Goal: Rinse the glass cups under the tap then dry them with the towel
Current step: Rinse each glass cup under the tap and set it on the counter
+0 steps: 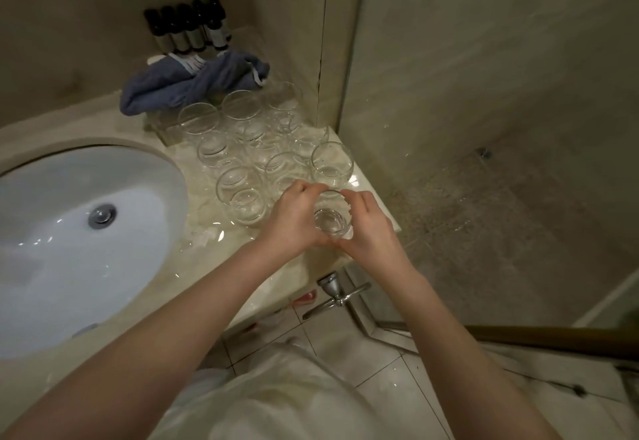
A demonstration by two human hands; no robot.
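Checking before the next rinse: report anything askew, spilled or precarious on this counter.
The glass cup gripped by the left hand and right hand sits close to the counter's outer edge. The blue towel lies crumpled behind the cups. No breakage visible.

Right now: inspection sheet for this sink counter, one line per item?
Surface: marble counter beside the sink basin; looks wet, with glints by the cups.
Job's things: held glass cup upright over the counter's front right corner; other glass cups clustered upright behind it; blue towel bunched at the back.
Clutter: dark bottles in a row against the wall.
Hands: left hand and right hand both grip the held cup.
Cables: nothing seen.
Surroundings: glass shower partition on the right, metal handle below the counter edge, tiled floor. Tap not in view.
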